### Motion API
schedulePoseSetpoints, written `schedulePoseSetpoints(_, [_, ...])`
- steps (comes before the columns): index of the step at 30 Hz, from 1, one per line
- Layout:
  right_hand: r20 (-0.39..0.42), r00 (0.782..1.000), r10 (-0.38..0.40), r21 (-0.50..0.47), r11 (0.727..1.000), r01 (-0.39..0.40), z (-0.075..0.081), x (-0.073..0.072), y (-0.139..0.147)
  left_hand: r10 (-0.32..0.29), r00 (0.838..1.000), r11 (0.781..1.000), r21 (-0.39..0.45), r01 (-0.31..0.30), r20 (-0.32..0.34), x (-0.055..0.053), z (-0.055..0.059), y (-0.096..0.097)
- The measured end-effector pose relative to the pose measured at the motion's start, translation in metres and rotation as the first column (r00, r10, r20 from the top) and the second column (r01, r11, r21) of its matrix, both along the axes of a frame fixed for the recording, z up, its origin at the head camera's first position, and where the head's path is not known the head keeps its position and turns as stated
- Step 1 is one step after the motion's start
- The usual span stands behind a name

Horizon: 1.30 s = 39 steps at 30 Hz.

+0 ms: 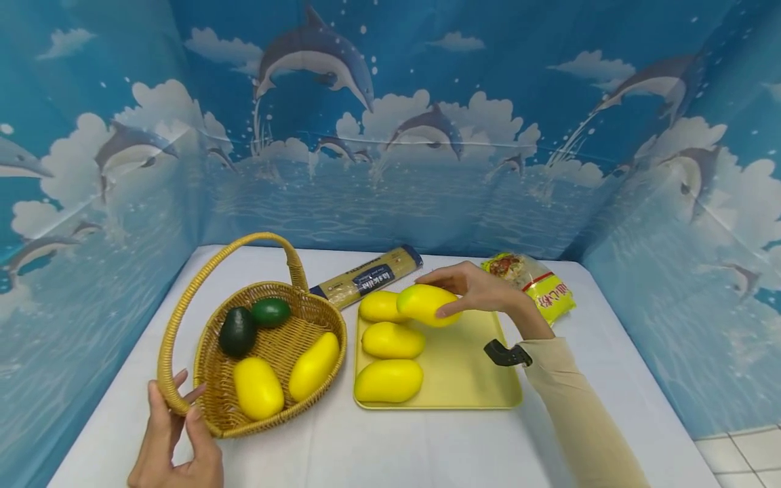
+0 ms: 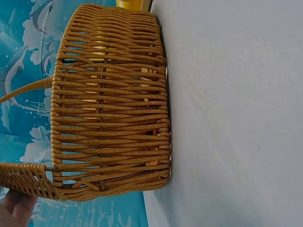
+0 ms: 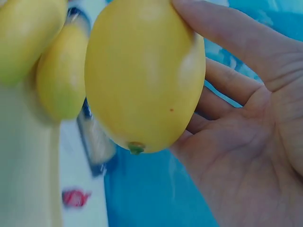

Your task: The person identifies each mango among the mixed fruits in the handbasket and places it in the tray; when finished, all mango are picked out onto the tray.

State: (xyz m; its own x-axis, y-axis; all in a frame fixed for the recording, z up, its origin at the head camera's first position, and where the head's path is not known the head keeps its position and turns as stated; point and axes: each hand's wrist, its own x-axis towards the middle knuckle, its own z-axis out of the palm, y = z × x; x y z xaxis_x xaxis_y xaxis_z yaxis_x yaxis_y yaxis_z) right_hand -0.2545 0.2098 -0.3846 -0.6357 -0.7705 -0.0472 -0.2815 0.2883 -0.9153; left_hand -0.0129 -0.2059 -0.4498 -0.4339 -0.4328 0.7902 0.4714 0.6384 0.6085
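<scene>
My right hand (image 1: 482,295) holds a yellow mango (image 1: 424,304) above the yellow tray (image 1: 470,379), thumb on one side and fingers on the other. In the right wrist view the mango (image 3: 147,80) shows a small green stem end. Three more mangoes (image 1: 390,381) lie along the tray's left side. My left hand (image 1: 177,440) grips the handle (image 1: 167,346) of a wicker basket (image 1: 332,315) at its near left end. Inside the basket are a dark avocado (image 1: 237,332), a greener avocado (image 1: 271,312) and two mangoes (image 1: 258,388).
Behind the tray lies a pack of spaghetti (image 1: 372,276), slanting toward the basket. A yellow-and-clear food bag (image 1: 539,288) rests at the back right, beyond my right forearm. A white cloth covers the table (image 1: 342,454), and dolphin-printed curtains (image 1: 390,183) stand around it.
</scene>
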Motion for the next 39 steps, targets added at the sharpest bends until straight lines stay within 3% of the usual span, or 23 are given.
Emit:
schedulePoseSetpoints(7, [-0.043,0.995,-0.092,0.062,0.994,0.094,-0.022,-0.001,0.035,0.01,1.0,1.0,-0.005,-0.01,0.012,-0.001,-0.004,-0.002])
schedulePoseSetpoints(16, [-0.044,0.987,-0.155,0.081,0.984,0.158,-0.046,-0.009,0.056,0.015,1.0,1.0,0.007,-0.015,0.014,-0.003,-0.007,-0.003])
schedulePoseSetpoints(27, [-0.085,0.983,-0.163,0.129,0.976,0.173,-0.061,-0.015,0.061,0.026,0.999,1.0,0.009,-0.026,0.029,-0.004,-0.008,-0.004])
schedulePoseSetpoints(34, [-0.2,0.972,-0.126,0.219,0.961,0.17,-0.066,-0.018,0.059,0.027,0.999,1.0,0.008,-0.027,0.025,-0.004,-0.006,-0.003])
schedulePoseSetpoints(39, [-0.203,0.973,-0.112,0.209,0.966,0.155,-0.069,-0.021,0.059,0.029,0.999,1.0,0.002,-0.029,0.037,-0.004,-0.005,-0.003])
